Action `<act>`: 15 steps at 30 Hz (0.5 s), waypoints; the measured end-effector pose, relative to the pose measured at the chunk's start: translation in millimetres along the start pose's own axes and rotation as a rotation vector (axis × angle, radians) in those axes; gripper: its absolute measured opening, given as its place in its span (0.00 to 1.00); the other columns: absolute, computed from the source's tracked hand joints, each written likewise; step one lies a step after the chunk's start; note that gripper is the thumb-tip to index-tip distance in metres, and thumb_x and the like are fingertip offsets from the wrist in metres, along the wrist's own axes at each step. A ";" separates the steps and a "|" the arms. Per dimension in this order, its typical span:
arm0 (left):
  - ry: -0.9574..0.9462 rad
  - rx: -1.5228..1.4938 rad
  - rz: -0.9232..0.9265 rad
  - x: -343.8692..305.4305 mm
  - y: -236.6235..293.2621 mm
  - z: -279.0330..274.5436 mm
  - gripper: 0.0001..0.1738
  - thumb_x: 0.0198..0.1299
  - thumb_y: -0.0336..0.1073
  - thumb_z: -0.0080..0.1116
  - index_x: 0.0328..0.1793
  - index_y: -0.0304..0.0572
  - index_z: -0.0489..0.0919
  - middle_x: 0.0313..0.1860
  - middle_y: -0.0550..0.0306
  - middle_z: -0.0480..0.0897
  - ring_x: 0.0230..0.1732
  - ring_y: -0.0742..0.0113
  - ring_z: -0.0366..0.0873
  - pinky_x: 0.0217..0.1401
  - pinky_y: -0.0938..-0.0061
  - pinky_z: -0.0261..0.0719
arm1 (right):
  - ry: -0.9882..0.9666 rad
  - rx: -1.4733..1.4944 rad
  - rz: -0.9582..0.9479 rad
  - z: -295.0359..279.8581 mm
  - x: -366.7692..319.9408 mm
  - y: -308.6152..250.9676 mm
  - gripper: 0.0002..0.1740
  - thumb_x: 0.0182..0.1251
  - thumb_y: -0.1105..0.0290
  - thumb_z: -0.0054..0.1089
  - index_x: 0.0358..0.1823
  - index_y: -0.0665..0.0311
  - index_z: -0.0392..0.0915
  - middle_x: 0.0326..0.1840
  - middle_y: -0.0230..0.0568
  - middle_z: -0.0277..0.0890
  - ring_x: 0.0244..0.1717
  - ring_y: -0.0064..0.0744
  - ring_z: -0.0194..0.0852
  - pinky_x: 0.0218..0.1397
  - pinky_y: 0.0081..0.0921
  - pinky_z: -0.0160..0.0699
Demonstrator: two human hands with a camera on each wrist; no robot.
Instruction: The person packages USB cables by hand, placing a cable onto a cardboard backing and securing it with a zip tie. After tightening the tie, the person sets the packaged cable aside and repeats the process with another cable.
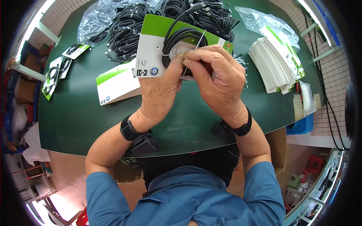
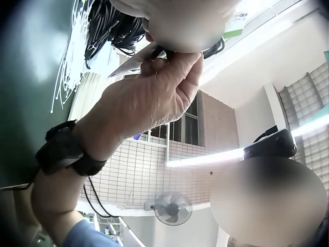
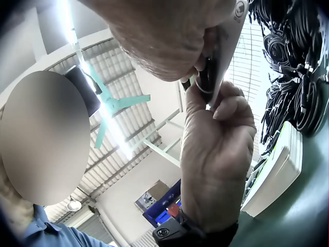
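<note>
Raised over the green table, a white-and-green card (image 1: 149, 45) carries a coiled black braided cable (image 1: 166, 46) on its face. My left hand (image 1: 158, 92) grips the card's lower edge, thumb in front. A thin white cable tie (image 1: 201, 37) crosses the coil and sticks up past it. Thumb and forefinger of my right hand (image 1: 222, 77) pinch at the tie, right beside the left thumb tip. In the right wrist view, the left hand (image 3: 221, 144) holds the card from below, with the coil against the card's face. The tie's lower part is hidden behind my fingers.
Bundled black cables (image 1: 128, 34) are heaped at the back, between clear plastic bags (image 1: 94, 22). A card stack (image 1: 118, 84) lies left of centre, another stack (image 1: 267, 64) at right. Carded cables (image 1: 54, 71) lie far left. Loose white ties (image 2: 67, 77) lie near the heap.
</note>
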State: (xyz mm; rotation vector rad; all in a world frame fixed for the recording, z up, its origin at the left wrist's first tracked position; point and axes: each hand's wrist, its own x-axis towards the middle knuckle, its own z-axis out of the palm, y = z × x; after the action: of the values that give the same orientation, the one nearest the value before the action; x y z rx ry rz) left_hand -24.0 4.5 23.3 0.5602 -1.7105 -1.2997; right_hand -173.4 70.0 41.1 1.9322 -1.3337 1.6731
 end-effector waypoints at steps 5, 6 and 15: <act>0.094 -0.246 -0.102 3.9 7.3 7.0 0.07 0.73 0.30 0.62 0.54 0.40 0.83 0.36 0.63 0.79 0.24 0.81 0.73 0.21 0.83 0.68 | -0.034 -0.043 -0.069 -4.1 6.5 -4.0 0.17 0.59 0.87 0.75 0.49 0.68 0.87 0.40 0.44 0.87 0.33 0.33 0.85 0.33 0.25 0.83; 0.103 -0.255 -0.106 4.3 8.3 7.3 0.07 0.73 0.30 0.63 0.53 0.40 0.83 0.35 0.64 0.79 0.23 0.81 0.73 0.20 0.83 0.68 | -0.025 -0.083 -0.121 -3.9 6.5 -2.9 0.17 0.58 0.87 0.75 0.49 0.68 0.88 0.40 0.44 0.87 0.34 0.34 0.85 0.34 0.25 0.83; 0.115 -0.462 -0.143 9.5 16.3 9.5 0.13 0.70 0.33 0.68 0.54 0.36 0.78 0.38 0.61 0.82 0.25 0.79 0.75 0.21 0.81 0.72 | -0.177 -0.217 -0.227 -26.3 4.1 -13.3 0.22 0.51 0.86 0.78 0.49 0.63 0.89 0.45 0.39 0.85 0.36 0.35 0.84 0.36 0.29 0.82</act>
State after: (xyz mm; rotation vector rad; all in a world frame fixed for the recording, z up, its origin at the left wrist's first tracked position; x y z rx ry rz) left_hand -34.4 7.7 41.4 0.4776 -1.2362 -1.6671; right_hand -180.6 93.8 57.5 2.0499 -1.2418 1.2246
